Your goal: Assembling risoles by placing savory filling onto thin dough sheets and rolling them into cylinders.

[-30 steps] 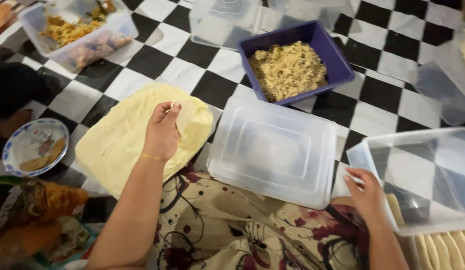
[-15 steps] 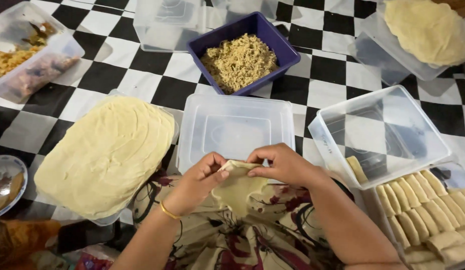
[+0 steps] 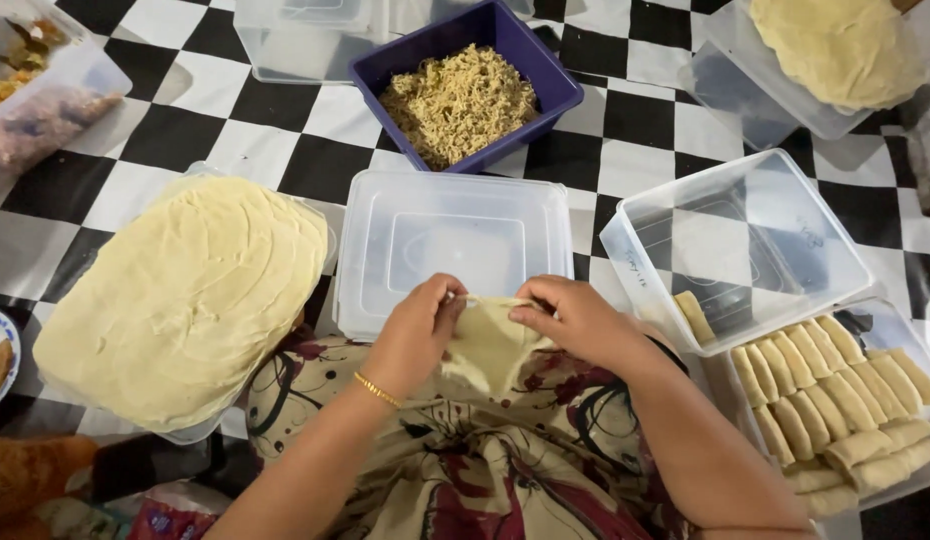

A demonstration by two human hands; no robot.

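Observation:
My left hand [image 3: 417, 332] and my right hand [image 3: 575, 320] both pinch the top edge of a thin pale wrapper sheet [image 3: 490, 345], held over my lap just in front of a clear plastic lid [image 3: 455, 235]. To the left lies a thick round stack of the same pale wrappers [image 3: 180, 295]. Beyond the lid stands a purple tub of yellowish noodle filling [image 3: 460, 95].
A clear container [image 3: 745, 245] with one roll stands at the right, with a tray of several finished rolls [image 3: 845, 400] below it. Another stack of wrappers [image 3: 840, 45] sits at the top right, a filling box [image 3: 40, 95] at the top left. Everything rests on a black-and-white checked cloth [image 3: 625, 130].
My left hand left the wrapper stack and my right hand came in from the right container. Both now hold one wrapper between them over my lap.

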